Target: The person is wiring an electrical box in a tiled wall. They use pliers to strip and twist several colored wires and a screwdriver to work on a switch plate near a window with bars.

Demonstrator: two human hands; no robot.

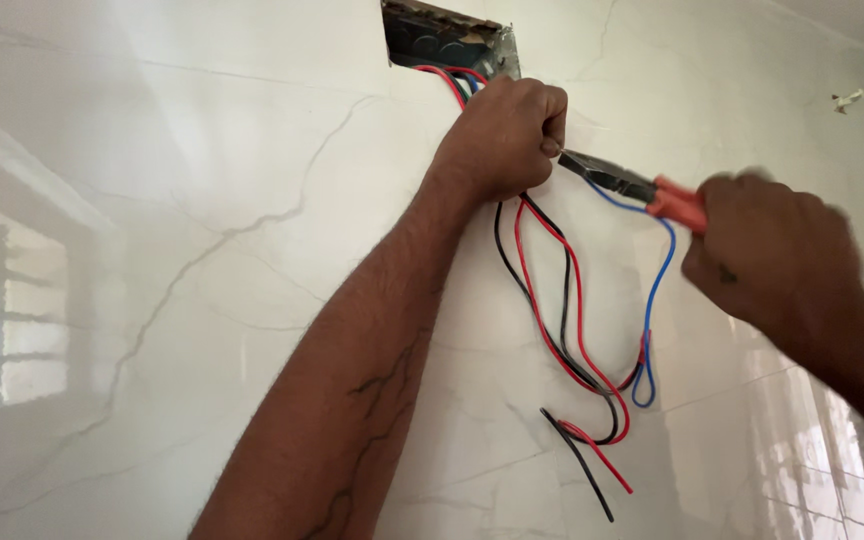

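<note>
Closest to me, my left hand (pixel 504 135) fists around red, black and blue wires (pixel 572 330) hanging from the metal wall box (pixel 449 42); my right hand (pixel 767 250) clamps orange-handled pliers (pixel 632 187), tips at the left fingers.

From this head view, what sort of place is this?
Probably a room under fit-out or electrical work: a glossy marble-look tiled wall, an open metal wall box with no cover, and loose red, black and blue wires hanging from it.
</note>
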